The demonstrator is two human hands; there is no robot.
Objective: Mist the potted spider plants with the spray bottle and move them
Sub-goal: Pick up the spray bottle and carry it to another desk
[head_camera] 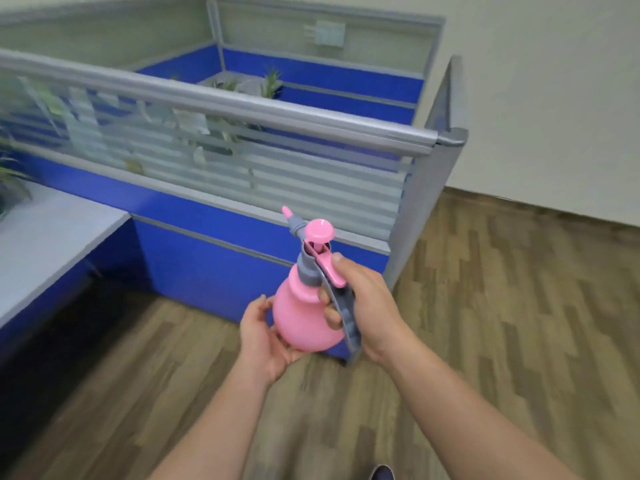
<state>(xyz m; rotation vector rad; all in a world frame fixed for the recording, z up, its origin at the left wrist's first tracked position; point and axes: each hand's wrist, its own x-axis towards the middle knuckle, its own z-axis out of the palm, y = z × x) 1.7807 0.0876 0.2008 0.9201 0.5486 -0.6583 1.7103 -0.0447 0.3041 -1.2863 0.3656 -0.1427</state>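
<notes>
A pink spray bottle (301, 306) with a grey handle and pink pump knob is held upright in front of me, its nozzle aimed up and to the left. My right hand (367, 306) grips the grey handle, thumb resting on the pink trigger. My left hand (265, 336) cups the bottle's base from below. Spider plants (272, 81) stand on the far desk beyond the cubicle divider, blurred. More green leaves (221, 133) show through the frosted glass strip. Another plant (10, 174) pokes in at the left edge above the near desk.
A blue cubicle divider (242, 251) with a grey top rail (221, 102) stands between me and the far desk. The near white desk (41, 244) lies at left. Wood-look floor (502, 306) spreads to the right, up to a pale wall. My shoe tip (381, 474) shows at the bottom.
</notes>
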